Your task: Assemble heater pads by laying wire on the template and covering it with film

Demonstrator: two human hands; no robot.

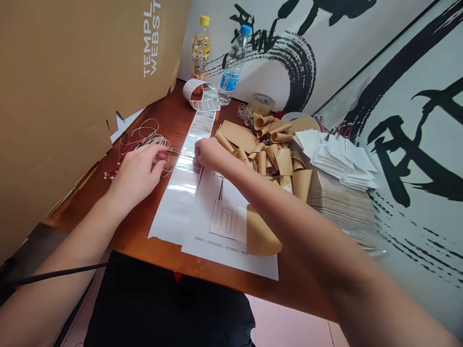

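Note:
My left hand (139, 171) rests on the wooden table (144, 226) beside a bundle of thin red and white wires (144, 140), fingers curled, pinching one thin wire. My right hand (207, 152) is closed at the edge of a long strip of clear stickers (188, 166), its fingertips pressed on the same wire or strip; what it grips is too small to name. In front lies a white sheet (217, 241) printed DRS-206DC-E001 with a small heater pad (226, 217) and a brown backing paper (260, 236) on it.
A pile of curled brown backing papers (275, 154) and a stack of white pads (340, 168) lie to the right. Two bottles (231, 67), a sticker roll (198, 94) and a tape roll (261, 103) stand at the back. A large cardboard box (72, 86) walls the left.

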